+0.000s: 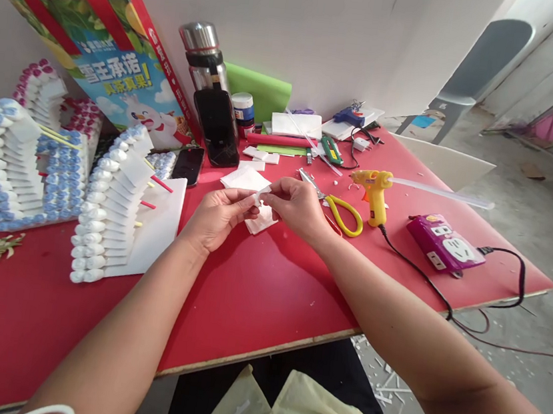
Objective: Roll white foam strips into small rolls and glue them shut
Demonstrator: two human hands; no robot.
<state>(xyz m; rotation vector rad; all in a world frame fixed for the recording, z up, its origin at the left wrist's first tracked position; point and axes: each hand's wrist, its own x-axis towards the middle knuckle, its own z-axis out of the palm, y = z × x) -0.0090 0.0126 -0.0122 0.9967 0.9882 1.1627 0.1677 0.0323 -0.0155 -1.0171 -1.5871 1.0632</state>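
Observation:
My left hand (219, 217) and my right hand (294, 206) meet above the red table. Between their fingertips they pinch a small piece of white tissue (258, 198), mostly covered by the fingers. White tissue sheets (244, 177) lie flat just behind, and another white sheet (260, 221) is partly hidden under the hands. Beside my right hand rest yellow-handled scissors (343, 216). To the left stands a white stepped model (111, 214) edged with rolled white pieces, on a white board (157, 233).
A yellow glue gun (376, 196) stands on the right, its cord running near a purple power strip (446, 244). Behind are a steel flask (204, 57), a black phone (216, 126) and a gift bag (126, 74). A blue-and-white model (4, 167) stands far left.

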